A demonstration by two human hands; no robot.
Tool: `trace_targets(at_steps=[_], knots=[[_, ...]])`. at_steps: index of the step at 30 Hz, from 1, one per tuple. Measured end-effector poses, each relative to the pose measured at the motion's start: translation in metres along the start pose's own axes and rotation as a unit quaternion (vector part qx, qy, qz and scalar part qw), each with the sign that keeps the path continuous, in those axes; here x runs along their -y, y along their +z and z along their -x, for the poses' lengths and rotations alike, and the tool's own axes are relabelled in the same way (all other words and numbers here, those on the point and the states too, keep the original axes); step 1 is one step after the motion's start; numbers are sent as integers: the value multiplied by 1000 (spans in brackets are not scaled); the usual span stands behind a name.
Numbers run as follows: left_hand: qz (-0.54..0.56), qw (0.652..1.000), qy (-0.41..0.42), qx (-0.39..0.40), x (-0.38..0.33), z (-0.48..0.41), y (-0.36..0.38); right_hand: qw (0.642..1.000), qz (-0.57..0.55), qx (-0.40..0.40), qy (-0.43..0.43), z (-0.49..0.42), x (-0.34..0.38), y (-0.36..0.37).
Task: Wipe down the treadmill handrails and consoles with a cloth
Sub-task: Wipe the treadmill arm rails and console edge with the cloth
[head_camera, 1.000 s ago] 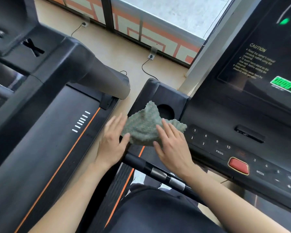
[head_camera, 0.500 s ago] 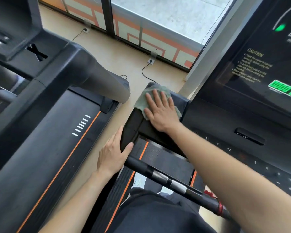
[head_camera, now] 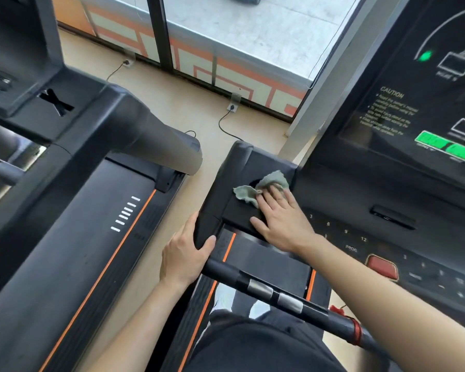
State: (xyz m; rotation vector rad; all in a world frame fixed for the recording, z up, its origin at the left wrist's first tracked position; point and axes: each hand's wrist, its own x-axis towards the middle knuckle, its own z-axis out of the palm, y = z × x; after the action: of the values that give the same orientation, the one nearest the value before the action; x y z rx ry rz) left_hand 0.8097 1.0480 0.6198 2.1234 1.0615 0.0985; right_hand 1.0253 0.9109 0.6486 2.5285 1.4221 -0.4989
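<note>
Judging the risks first, we thought the likeliest slip was our right hand [head_camera: 282, 221] sliding off the side tray [head_camera: 242, 159] onto the speed keypad [head_camera: 344, 232] just beside its wrist. The display [head_camera: 438, 140] was lit green, so a stray press there, or on the red stop button [head_camera: 381, 267] further along, could have set something off. The loose end of the cloth [head_camera: 246, 193] could also have sagged into the round cup-holder recess [head_camera: 254, 182] and bunched, leaving us wiping with bare fingers. That hand lay open, fingers straight and together, pressing the cloth flat to the tray. Our left hand [head_camera: 185, 253] gripped the tray's near corner, thumb on the inner face and fingers on the outer, right where the handrail bar [head_camera: 253, 284] joins. The cloth was a small grey-green rag, nubbly and crumpled, with a ragged edge; part of it was hidden under our fingertips, the rest spread leftward across the tray and over the rim of the recess
</note>
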Motion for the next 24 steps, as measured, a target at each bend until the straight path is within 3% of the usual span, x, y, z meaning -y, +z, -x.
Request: trace_targets(at_steps=[14,17,24], knots=[[-9,999,4,33,6,8,-1,995,-87,-37,1,83,59,36],[-29,999,-3,28,11,27,-7,994,-98,-44,12,65,58,31],[-175,978,-113,15,28,72,-8,992,-120,-3,-37,-15,27,2]])
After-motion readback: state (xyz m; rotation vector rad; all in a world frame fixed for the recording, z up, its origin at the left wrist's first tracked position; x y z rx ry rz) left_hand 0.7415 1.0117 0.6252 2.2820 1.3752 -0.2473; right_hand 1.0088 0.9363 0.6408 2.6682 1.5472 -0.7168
